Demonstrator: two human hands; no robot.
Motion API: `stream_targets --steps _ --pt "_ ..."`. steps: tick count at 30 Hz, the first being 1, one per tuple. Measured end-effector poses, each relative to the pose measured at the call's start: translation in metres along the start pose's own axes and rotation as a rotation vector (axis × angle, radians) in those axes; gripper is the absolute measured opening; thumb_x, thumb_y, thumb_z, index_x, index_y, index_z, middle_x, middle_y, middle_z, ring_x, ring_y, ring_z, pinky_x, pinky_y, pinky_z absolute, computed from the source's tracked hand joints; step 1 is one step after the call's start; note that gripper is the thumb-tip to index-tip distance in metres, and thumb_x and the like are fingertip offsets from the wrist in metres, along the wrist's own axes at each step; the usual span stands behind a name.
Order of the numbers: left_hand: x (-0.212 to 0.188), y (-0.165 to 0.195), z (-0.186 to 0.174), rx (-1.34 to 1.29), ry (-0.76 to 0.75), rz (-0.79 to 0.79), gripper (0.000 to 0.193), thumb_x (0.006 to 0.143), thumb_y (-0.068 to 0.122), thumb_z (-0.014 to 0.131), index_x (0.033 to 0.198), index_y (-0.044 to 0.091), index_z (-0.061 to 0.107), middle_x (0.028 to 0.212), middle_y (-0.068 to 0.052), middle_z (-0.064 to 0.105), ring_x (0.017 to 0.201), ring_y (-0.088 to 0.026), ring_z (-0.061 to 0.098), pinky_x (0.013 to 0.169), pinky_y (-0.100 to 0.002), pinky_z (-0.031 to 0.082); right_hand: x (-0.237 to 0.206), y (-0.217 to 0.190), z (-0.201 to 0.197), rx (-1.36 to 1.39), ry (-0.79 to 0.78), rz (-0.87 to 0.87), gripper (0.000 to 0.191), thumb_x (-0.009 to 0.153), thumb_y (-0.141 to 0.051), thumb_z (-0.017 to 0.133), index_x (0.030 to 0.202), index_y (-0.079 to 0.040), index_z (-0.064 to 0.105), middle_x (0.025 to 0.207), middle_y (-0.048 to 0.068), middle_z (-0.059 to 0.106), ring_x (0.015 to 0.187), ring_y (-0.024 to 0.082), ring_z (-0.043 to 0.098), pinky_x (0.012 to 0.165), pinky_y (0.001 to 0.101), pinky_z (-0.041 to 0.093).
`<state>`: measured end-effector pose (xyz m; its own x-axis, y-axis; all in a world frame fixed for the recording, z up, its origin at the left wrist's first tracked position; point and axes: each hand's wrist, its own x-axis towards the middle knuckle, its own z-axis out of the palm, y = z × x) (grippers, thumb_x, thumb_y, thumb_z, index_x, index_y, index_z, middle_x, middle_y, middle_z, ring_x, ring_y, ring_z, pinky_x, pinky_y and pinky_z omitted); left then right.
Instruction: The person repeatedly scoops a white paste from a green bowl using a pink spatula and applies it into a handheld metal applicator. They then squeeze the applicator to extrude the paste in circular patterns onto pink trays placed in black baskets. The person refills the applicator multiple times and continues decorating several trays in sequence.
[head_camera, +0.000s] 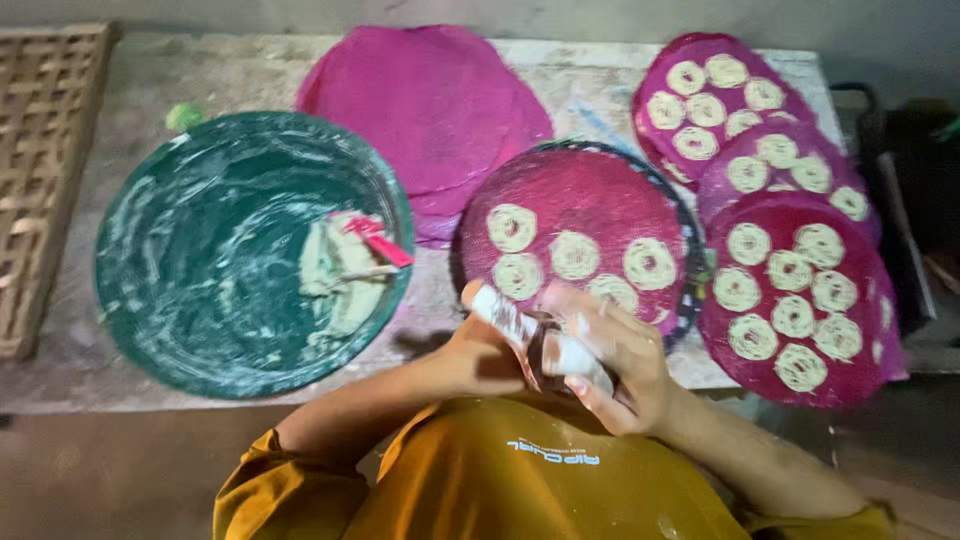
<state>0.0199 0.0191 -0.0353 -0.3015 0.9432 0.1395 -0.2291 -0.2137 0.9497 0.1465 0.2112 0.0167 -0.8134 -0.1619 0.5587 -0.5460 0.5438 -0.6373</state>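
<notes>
A long, dough-smeared stone table (250, 75) bears a wide green basin (200, 260) with pale batter, then round pink woven mats (590, 195) dotted with cream spirals. At its near edge, both hands clasp a small dough-coated press (540, 340): the left hand (480, 355) wraps its underside, the right hand (620, 365) curls over the top.

Green basin (200, 270) blocking left, pink trays (790, 290) crowding right, narrow bare table (430, 305) strip between
</notes>
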Motion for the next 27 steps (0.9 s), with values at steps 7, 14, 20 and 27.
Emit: stream_targets --steps 7,14,20,27 --pt "0.129 -0.059 0.007 0.794 -0.361 -0.217 0.028 0.081 0.022 0.082 0.100 0.002 0.082 0.096 -0.012 0.081 0.091 -0.018 0.075 0.085 -0.031 0.060 -0.127 0.058 -0.105 0.952 -0.256 0.830 0.098 0.088 -0.040 0.079 0.157 0.008 0.029 0.145 0.030 0.053 0.136 0.037 0.055 0.116 0.0524 0.042" --pt "0.282 -0.069 -0.051 0.523 -0.269 -0.045 0.079 0.088 0.035 0.081 0.153 0.007 0.045 0.151 -0.014 0.051 0.134 -0.028 0.056 0.115 -0.042 0.043 -0.264 0.051 -0.101 0.590 0.377 0.839 0.082 0.081 -0.031 0.072 0.148 0.007 0.041 0.137 0.023 0.055 0.127 0.032 0.054 0.107 0.0438 0.039" --pt "0.285 -0.104 -0.148 1.266 0.344 -0.299 0.033 0.092 0.025 0.064 0.122 0.012 0.070 0.117 -0.019 0.069 0.108 -0.036 0.066 0.094 -0.046 0.051 -0.293 0.025 -0.086 0.777 0.736 0.767 0.083 0.084 -0.027 0.068 0.154 0.000 0.032 0.135 0.028 0.054 0.121 0.040 0.057 0.106 0.0567 0.042" --pt "0.212 -0.129 -0.159 0.720 0.787 -0.202 0.033 0.097 0.011 0.053 0.123 0.016 0.073 0.109 -0.017 0.075 0.095 -0.030 0.071 0.084 -0.040 0.052 -0.249 0.033 -0.077 0.891 0.621 0.691 0.082 0.091 -0.031 0.068 0.154 0.006 0.031 0.140 0.029 0.051 0.128 0.042 0.055 0.110 0.0577 0.041"
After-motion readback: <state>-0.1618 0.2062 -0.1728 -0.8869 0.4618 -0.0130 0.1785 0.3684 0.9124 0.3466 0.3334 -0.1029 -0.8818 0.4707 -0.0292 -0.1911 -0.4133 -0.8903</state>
